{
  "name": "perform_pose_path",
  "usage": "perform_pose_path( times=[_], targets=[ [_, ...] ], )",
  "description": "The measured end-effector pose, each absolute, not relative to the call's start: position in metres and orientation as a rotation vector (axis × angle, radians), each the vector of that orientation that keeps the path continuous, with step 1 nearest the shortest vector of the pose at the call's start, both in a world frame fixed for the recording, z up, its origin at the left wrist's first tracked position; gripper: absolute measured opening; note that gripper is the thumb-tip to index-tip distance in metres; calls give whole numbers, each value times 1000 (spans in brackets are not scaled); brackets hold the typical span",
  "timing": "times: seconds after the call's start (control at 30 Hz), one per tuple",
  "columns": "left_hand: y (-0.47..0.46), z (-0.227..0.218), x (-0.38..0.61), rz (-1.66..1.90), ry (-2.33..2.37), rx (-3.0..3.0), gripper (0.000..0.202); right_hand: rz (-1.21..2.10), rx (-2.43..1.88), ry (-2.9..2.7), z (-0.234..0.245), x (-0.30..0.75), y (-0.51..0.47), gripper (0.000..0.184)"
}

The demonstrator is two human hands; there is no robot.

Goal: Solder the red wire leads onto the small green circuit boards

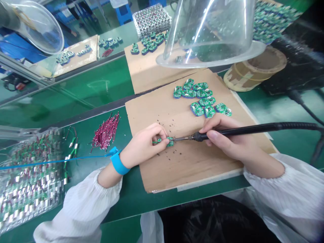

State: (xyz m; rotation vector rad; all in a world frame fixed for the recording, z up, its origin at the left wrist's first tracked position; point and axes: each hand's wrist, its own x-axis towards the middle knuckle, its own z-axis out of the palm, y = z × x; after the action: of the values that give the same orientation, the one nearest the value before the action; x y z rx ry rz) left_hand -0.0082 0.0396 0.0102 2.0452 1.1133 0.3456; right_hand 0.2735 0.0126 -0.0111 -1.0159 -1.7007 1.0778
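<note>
My left hand (146, 143), with a blue wrist strap (119, 162) on its wrist, pinches a small green circuit board (171, 141) low over the cardboard sheet (162, 172). My right hand (225, 138) grips a black soldering iron (202, 136) like a pen. Its metal tip points left and meets the board's right edge; whether it touches cannot be made out. Dark specks lie scattered around the board. Farther back on the cardboard sits a group of green circuit boards (202, 93). A pile of dark red wires (105, 131) lies left of the cardboard.
A clear plastic hood (210, 33) hangs above the back of the cardboard. Behind the right hand stands a brown tub (255, 69). A plastic-wrapped stack of metal-tipped parts (32, 179) fills the left side. The iron's cable runs off to the right.
</note>
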Motion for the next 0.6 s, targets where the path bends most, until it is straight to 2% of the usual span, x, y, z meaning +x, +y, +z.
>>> perform_pose_path(
  times=[0.27,0.6],
  targets=[
    [40,10,-7,341,1118,2032,7,1130,-917,-1746,-13,274,14,5],
    [39,9,-8,334,1128,2016,10,1059,-983,-1687,-15,275,14,10]
  ],
)
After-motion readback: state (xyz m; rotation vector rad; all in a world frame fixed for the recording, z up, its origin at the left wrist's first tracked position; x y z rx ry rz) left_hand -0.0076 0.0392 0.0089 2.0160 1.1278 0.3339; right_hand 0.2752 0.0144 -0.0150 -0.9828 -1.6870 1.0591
